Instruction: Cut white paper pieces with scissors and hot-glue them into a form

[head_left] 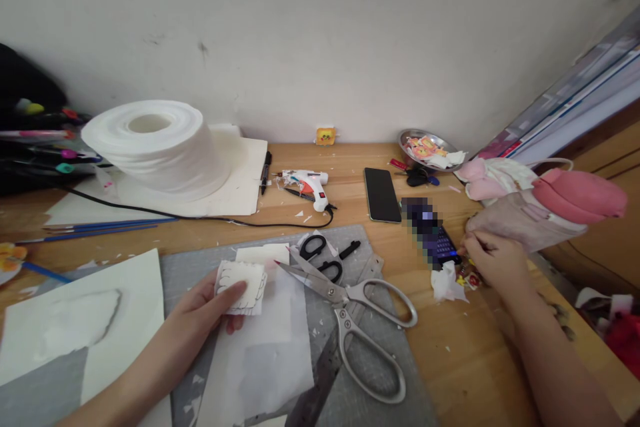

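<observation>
The left hand (207, 300) is holding a small white card piece (247, 283), its grip closing narrowly with the thumb pressing across the front, where a scalloped dark line is running near the edges. The card piece is hovering above a white paper sheet (275, 347) that is lying on the grey cutting mat (193, 270). Just to its right, large silver scissors (331, 292) are lying with their blades parted and pointing toward it, while black-handled scissors (314, 245) are resting behind them. The right hand (495, 260) is curling its fingers at the right side of the tabletop (465, 360), near a crumpled tissue (446, 282) and a lit phone (446, 245); small pieces are crowding its fingertips, so I cannot tell whether that grip is holding anything. Farther back, a dark-screened phone (383, 193) is lying near the lit one, a white glue gun (314, 185) is resting on its side, and a metal bowl (406, 139) is holding paper pieces. A large white roll (167, 157) is standing at the left.
</observation>
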`<action>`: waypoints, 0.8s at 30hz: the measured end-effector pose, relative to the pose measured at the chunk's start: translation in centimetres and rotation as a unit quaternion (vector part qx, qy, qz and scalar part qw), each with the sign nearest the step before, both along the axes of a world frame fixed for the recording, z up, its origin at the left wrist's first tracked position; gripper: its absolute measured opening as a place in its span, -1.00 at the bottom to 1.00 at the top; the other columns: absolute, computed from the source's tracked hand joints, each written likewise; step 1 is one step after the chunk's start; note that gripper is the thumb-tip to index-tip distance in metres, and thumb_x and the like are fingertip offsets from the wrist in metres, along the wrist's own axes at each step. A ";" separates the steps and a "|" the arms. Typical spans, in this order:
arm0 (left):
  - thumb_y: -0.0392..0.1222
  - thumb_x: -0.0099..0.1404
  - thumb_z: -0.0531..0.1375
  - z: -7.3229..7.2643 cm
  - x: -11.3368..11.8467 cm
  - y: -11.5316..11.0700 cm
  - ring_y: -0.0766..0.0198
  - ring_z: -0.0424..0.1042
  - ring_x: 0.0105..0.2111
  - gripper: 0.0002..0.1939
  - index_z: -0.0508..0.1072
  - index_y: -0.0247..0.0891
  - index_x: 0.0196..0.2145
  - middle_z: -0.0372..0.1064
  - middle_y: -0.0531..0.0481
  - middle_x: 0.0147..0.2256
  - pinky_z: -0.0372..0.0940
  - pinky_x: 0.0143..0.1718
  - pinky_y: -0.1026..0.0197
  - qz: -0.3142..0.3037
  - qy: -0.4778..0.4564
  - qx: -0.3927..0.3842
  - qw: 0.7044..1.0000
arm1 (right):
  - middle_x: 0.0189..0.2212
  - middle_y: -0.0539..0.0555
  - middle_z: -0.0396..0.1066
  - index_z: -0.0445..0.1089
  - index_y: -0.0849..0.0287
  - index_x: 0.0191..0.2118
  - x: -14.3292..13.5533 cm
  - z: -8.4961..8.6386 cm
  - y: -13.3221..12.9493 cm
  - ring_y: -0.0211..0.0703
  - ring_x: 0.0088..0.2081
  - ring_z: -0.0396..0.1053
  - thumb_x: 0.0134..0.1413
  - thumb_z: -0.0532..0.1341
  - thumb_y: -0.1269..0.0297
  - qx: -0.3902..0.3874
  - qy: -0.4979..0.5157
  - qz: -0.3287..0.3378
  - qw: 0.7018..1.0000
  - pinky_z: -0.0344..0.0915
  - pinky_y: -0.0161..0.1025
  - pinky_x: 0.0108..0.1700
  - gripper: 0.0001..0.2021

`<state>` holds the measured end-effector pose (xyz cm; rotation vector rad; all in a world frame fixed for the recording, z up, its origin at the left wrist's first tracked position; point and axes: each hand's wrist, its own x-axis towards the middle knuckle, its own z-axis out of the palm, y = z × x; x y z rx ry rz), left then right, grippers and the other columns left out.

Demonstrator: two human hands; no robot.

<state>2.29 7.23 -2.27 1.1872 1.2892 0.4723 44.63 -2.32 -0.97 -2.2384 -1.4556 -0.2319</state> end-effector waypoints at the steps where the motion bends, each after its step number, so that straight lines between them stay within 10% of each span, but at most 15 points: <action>1: 0.11 0.08 0.13 0.1 0.0 0.0 0.23 0.14 -0.61 -0.67 0.28 -0.13 -0.67 0.15 0.12 -0.66 0.07 -0.56 0.23 -0.006 -0.011 0.005 1.000 | -0.76 -0.04 0.33 0.31 0.14 -0.68 0.0 0.0 0.0 -0.27 -0.66 0.21 -0.11 0.09 0.26 -0.011 -0.004 -0.002 1.000 0.08 -0.35 -0.58 -0.77; 24: 0.06 0.13 0.11 0.0 -0.1 -0.2 0.22 0.14 -0.61 -0.72 0.30 -0.08 -0.63 0.16 0.12 -0.65 0.04 -0.55 0.23 0.002 -0.023 0.006 1.000 | -0.71 -0.02 0.37 0.38 0.14 -0.63 0.1 0.0 -0.2 -0.21 -0.61 0.27 -0.10 0.06 0.27 -0.043 0.005 -0.009 0.999 0.09 -0.32 -0.58 -0.77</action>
